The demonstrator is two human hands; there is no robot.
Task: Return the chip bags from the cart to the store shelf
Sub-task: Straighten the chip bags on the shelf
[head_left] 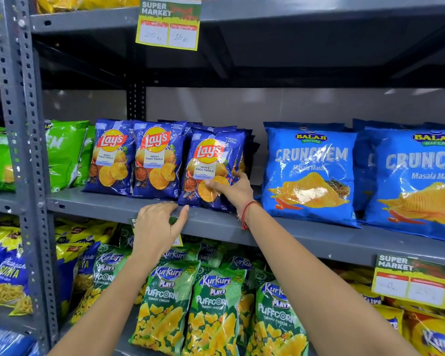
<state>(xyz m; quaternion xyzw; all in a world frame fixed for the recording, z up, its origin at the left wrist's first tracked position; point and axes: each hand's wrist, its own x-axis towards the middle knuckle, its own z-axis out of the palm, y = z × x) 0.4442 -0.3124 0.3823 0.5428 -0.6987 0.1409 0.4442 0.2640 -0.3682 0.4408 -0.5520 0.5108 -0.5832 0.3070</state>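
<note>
From the head camera, the right hand (233,189) reached to the middle shelf (129,207) and gripped the rightmost blue Lay's bag (211,165) by its lower right side, thumb across the front, fingers tucked behind. That bag stood upright at the front of the shelf, leaning slightly left, with more blue bags stacked behind it. Two other Lay's bags (136,158) stood upright just beside it on the left, touching each other. A red thread bracelet (247,213) circled the right wrist. The left hand (157,227) hung in front of the shelf's front edge, fingers loosely spread and curled, holding nothing. To the right, well apart from the Lay's row, stood light blue Balaji Crunchem bags (308,173). Green bags (64,152) sat at the left. On the shelf below stood Kurkure Puffcorn bags (211,307). A price tag (168,23) hung from the upper shelf.
</note>
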